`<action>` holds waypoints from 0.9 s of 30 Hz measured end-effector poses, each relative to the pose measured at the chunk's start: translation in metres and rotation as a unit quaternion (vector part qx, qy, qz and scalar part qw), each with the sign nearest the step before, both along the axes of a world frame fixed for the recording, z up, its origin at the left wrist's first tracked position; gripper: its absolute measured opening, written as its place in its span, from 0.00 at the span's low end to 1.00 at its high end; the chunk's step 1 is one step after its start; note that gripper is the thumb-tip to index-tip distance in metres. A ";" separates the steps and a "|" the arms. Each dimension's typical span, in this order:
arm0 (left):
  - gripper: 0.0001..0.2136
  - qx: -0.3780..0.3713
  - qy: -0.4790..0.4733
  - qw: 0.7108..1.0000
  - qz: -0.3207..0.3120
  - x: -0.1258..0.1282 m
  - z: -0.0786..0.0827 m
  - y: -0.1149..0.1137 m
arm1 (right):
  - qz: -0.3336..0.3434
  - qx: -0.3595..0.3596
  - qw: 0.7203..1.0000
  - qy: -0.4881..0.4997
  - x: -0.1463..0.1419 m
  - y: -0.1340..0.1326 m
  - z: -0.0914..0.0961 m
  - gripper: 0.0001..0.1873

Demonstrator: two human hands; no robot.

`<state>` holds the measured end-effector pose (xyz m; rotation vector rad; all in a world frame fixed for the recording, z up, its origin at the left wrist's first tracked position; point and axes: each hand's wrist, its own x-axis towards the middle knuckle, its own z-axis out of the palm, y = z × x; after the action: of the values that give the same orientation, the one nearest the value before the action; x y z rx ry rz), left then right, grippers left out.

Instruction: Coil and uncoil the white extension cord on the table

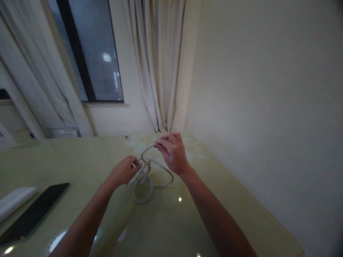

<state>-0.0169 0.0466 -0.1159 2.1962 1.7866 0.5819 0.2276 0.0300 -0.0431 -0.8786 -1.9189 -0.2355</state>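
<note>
A white cable lies in tangled loops over the middle of the table, partly lifted off it. My left hand pinches the bundled loops at their left side, fingers closed on them. To the right and a little higher, my right hand grips a strand of the same cable between thumb and fingers. One loop arches from that hand back into the tangle, and another loop bulges right beneath it. The cable's ends cannot be made out.
On the left of the glossy greenish table lie a flat black tablet-like slab and a white object. A small dark bit sits near the far edge. A wall borders the right side; curtains hang behind.
</note>
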 end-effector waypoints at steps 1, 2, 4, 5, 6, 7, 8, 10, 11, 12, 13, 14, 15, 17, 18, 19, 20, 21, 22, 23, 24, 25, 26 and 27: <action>0.14 0.001 -0.020 1.000 -0.007 -0.002 -0.001 0.001 | 0.001 0.001 1.000 0.003 0.000 0.001 -0.001 0.09; 0.14 0.000 -0.033 0.999 -0.009 -0.003 -0.001 0.002 | 0.001 0.001 1.000 0.006 0.000 0.002 -0.001 0.09; 0.13 0.005 -0.041 0.999 -0.001 -0.004 0.000 0.002 | 0.002 0.002 1.000 0.012 0.000 0.003 -0.002 0.09; 0.14 0.012 -0.048 0.999 0.002 -0.004 0.001 0.002 | 0.003 0.002 1.000 0.016 0.001 0.004 -0.002 0.09; 0.14 0.020 -0.058 0.998 0.002 -0.003 0.002 0.001 | 0.003 0.002 1.000 0.018 0.002 0.005 -0.001 0.08; 0.14 0.027 -0.071 0.997 -0.002 -0.003 0.004 0.000 | 0.001 0.001 1.000 0.019 0.004 0.005 -0.001 0.08; 0.14 0.032 -0.084 0.996 -0.010 -0.002 0.005 -0.001 | -0.003 0.000 1.000 0.018 0.005 0.006 0.000 0.08; 0.15 0.039 -0.110 0.993 -0.027 0.000 0.007 -0.002 | -0.018 -0.003 1.000 0.019 0.007 0.008 0.000 0.07; 0.16 0.042 -0.122 0.991 -0.033 0.001 0.007 -0.003 | -0.025 -0.005 0.999 0.022 0.008 0.009 0.000 0.07; 0.16 0.045 -0.133 0.989 -0.035 0.002 0.007 -0.003 | -0.029 -0.006 0.999 0.027 0.009 0.010 0.000 0.07; 0.16 0.046 -0.142 0.988 -0.033 0.002 0.006 -0.002 | -0.031 -0.009 0.999 0.035 0.009 0.011 -0.001 0.06; 0.17 0.045 -0.153 0.987 -0.029 0.003 0.006 -0.002 | -0.030 -0.013 0.999 0.042 0.008 0.011 -0.001 0.06; 0.17 0.040 -0.165 0.985 -0.025 0.004 0.005 -0.002 | -0.026 -0.018 0.998 0.047 0.008 0.011 -0.002 0.06; 0.18 0.021 -0.205 0.978 -0.016 0.004 0.004 -0.001 | -0.013 -0.029 0.999 0.041 0.006 0.011 -0.003 0.06; 0.19 0.005 -0.233 0.972 -0.015 0.004 0.004 -0.001 | -0.004 -0.034 0.999 0.034 0.005 0.010 -0.003 0.06; 0.20 -0.011 -0.263 0.965 -0.015 0.004 0.004 0.000 | 0.005 -0.038 0.999 0.027 0.003 0.010 -0.003 0.06; 0.22 -0.028 -0.294 0.955 -0.015 0.004 0.003 0.000 | 0.015 -0.041 0.999 0.022 0.002 0.009 -0.004 0.06; 0.23 -0.045 -0.322 0.946 -0.016 0.003 0.003 0.000 | 0.025 -0.042 0.999 0.021 0.001 0.009 -0.004 0.06; 0.24 -0.062 -0.347 0.936 -0.017 0.001 0.002 0.000 | 0.034 -0.042 0.998 0.024 0.000 0.008 -0.004 0.06; 0.24 -0.078 -0.376 0.923 -0.018 0.000 0.001 0.000 | 0.042 -0.042 0.998 0.027 -0.001 0.008 -0.004 0.06; 0.23 -0.096 -0.410 0.907 -0.014 -0.002 -0.001 0.000 | 0.052 -0.042 0.997 0.028 -0.001 0.008 -0.005 0.06; 0.21 -0.117 -0.450 0.885 -0.007 -0.004 -0.003 0.000 | 0.063 -0.045 0.997 0.026 -0.002 0.007 -0.005 0.05; 0.20 -0.139 -0.492 0.859 0.002 -0.005 -0.005 0.001 | 0.074 -0.051 0.996 0.023 -0.002 0.007 -0.006 0.05; 0.17 -0.157 -0.527 0.835 0.013 -0.006 -0.006 0.001 | 0.086 -0.058 0.994 0.019 -0.003 0.007 -0.006 0.05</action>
<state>-0.0232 0.0478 -0.1222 1.1784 1.1558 1.1136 0.2246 0.0369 -0.0493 -0.7818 -1.9747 -0.0053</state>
